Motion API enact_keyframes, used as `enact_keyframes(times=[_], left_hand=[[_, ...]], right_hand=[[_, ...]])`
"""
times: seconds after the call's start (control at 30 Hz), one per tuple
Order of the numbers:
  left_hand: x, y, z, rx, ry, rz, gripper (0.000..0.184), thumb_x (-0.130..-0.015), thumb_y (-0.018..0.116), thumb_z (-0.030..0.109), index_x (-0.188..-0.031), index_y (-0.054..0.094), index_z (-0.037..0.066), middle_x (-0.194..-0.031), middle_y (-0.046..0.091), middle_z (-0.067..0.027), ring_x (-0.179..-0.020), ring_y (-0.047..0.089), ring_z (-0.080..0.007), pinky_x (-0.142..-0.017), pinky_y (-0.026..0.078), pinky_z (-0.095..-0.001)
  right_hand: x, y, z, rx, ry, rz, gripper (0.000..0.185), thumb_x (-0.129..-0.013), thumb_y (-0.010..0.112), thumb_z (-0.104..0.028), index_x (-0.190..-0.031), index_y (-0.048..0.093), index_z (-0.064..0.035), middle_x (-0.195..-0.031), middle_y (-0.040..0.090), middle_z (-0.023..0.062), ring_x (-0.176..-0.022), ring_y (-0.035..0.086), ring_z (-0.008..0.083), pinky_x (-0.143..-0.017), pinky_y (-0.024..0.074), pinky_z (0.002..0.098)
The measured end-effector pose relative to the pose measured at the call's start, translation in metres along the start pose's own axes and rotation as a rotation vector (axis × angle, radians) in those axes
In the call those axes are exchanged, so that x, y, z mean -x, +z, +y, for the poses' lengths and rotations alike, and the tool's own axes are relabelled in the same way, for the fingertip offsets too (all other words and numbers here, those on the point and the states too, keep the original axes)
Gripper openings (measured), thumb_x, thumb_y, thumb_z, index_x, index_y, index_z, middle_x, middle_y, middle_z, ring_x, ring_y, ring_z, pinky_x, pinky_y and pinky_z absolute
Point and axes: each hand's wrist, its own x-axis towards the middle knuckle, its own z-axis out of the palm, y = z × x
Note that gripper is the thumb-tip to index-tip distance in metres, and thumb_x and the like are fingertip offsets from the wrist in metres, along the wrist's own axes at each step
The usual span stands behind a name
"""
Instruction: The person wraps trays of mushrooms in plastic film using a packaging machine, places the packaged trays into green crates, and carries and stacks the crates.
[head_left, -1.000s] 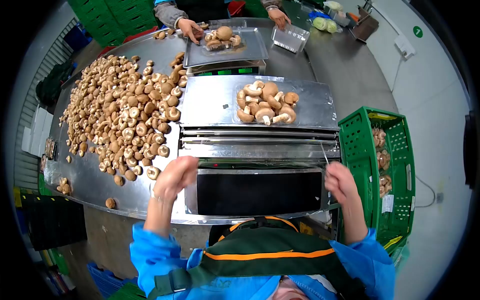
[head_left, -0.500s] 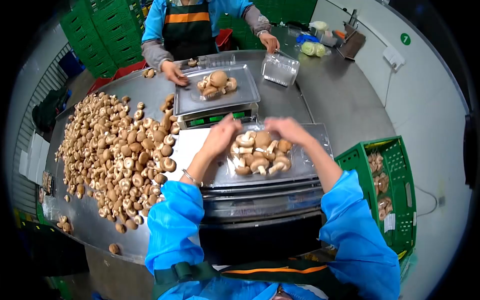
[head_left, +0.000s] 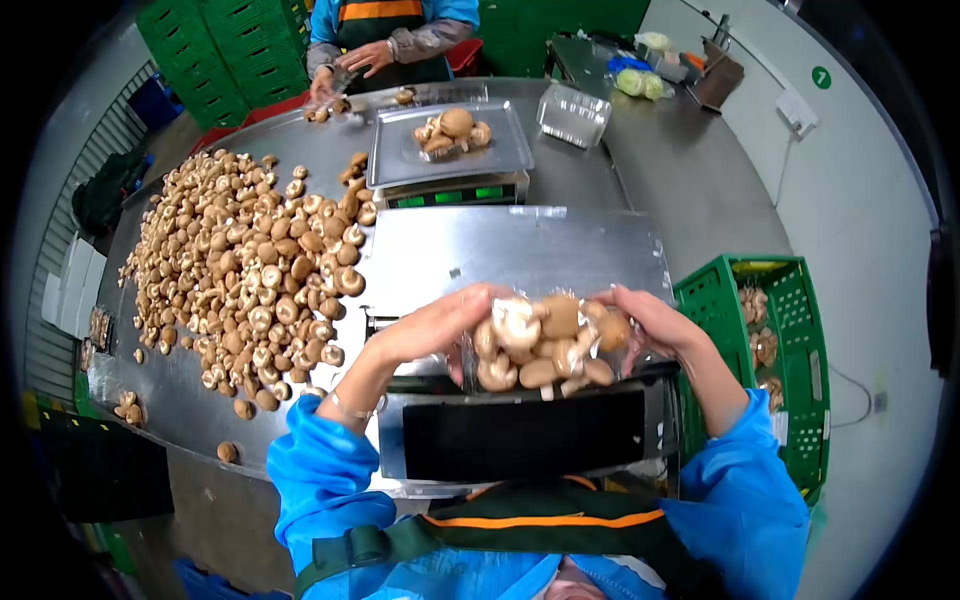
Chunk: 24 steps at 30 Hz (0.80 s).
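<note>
Nearer than the scale, left hand and right hand half-curl around a mushroom pack by its ends: probably light, bruisable, best held there.

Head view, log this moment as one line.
left hand, right hand: holding mushroom pack between them | loose mushrooms: heaped at left | green crate: more packs inside

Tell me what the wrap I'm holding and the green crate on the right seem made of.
The wrap looks like thin, clear, glossy plastic film, given its bright glints and transparency. The green crate is probably satin molded plastic, judging by its perforated walls.
</note>
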Motion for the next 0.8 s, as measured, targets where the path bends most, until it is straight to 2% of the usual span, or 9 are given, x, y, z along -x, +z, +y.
enact_keyframes(times=[0.17,0.27,0.3,0.4,0.5,0.53,0.6,0.77,0.8], left_hand=[[0.067,0.045,-0.015,0.101,-0.120,-0.215,0.068,-0.088,0.031,0.051,-0.134,0.018,0.002,-0.105,0.054,-0.0152,-0.077,0.061,-0.0187,-0.059,0.053,-0.0264],[0.085,0.032,-0.112,0.297,-0.153,-0.194,0.036,-0.089,0.049,0.024,-0.112,0.052,-0.004,-0.103,0.058,-0.0147,-0.087,0.061,-0.0188,-0.069,0.053,-0.0273],[0.084,0.033,-0.125,0.357,-0.281,-0.060,0.022,-0.086,0.054,0.017,-0.094,0.061,-0.002,-0.091,0.062,-0.0116,-0.085,0.061,-0.0165,-0.072,0.052,-0.0274],[0.080,0.049,-0.151,0.442,-0.209,0.342,0.021,-0.089,0.050,0.019,-0.087,0.059,0.001,-0.081,0.062,-0.0077,-0.076,0.060,-0.0130,-0.064,0.050,-0.0240],[0.068,0.088,-0.144,0.277,-0.104,0.699,0.022,-0.090,0.047,0.023,-0.080,0.054,0.005,-0.066,0.053,-0.0002,-0.055,0.050,-0.0067,-0.047,0.040,-0.0188],[0.066,0.093,-0.145,0.282,-0.114,0.776,0.023,-0.090,0.046,0.025,-0.080,0.055,0.006,-0.063,0.051,0.0014,-0.050,0.044,-0.0048,-0.043,0.035,-0.0181],[0.067,0.103,-0.136,0.401,-0.088,0.960,0.025,-0.091,0.046,0.028,-0.079,0.054,0.008,-0.057,0.043,0.0043,-0.040,0.029,-0.0014,-0.035,0.023,-0.0171],[0.167,0.121,-0.123,0.755,-0.297,1.137,0.030,-0.092,0.041,0.028,-0.071,0.048,0.007,-0.048,0.040,0.0008,-0.033,0.031,-0.0054,-0.029,0.024,-0.0193],[0.187,0.130,-0.147,0.733,-0.334,1.246,0.031,-0.092,0.041,0.029,-0.070,0.048,0.007,-0.045,0.038,0.0005,-0.031,0.029,-0.0059,-0.027,0.022,-0.0200]], right_hand=[[0.064,0.048,0.052,-0.044,0.065,-0.028,0.055,-0.089,0.038,-0.042,-0.123,0.038,0.0013,-0.114,0.046,0.0165,-0.079,0.060,0.0229,-0.050,0.0547,0.0277],[0.050,0.064,0.079,0.054,0.109,0.063,0.056,-0.088,0.038,-0.043,-0.122,0.039,0.0011,-0.113,0.046,0.0161,-0.079,0.060,0.0219,-0.049,0.0538,0.0267],[0.038,0.058,0.098,0.080,0.116,0.065,0.060,-0.088,0.036,-0.046,-0.123,0.039,0.0022,-0.115,0.047,0.0169,-0.085,0.059,0.0231,-0.049,0.0531,0.0267],[0.039,0.050,0.140,-0.117,0.146,0.226,0.067,-0.087,0.033,-0.052,-0.124,0.038,0.0038,-0.117,0.049,0.0206,-0.098,0.056,0.0237,-0.047,0.0507,0.0242],[0.047,0.075,0.183,-0.115,-0.059,0.614,0.042,-0.091,0.039,-0.037,-0.112,0.049,-0.0024,-0.076,0.056,0.0050,-0.057,0.054,0.0091,-0.036,0.0383,0.0184],[0.040,0.092,0.191,-0.335,-0.149,0.791,0.023,-0.090,0.046,-0.022,-0.106,0.051,-0.0063,-0.060,0.044,-0.0009,-0.040,0.036,0.0046,-0.034,0.0273,0.0188],[0.042,0.098,0.187,-0.681,-0.191,0.848,0.019,-0.088,0.048,-0.014,-0.106,0.048,-0.0071,-0.057,0.037,-0.0039,-0.037,0.028,0.0030,-0.033,0.0211,0.0180],[0.129,0.093,0.212,-1.057,-0.158,0.840,0.025,-0.086,0.047,-0.008,-0.111,0.043,-0.0068,-0.057,0.037,-0.0043,-0.037,0.028,0.0033,-0.031,0.0235,0.0181],[0.130,0.105,0.256,-0.943,-0.023,1.014,0.027,-0.085,0.048,-0.009,-0.112,0.043,-0.0062,-0.058,0.039,-0.0035,-0.036,0.030,0.0041,-0.030,0.0251,0.0187]])
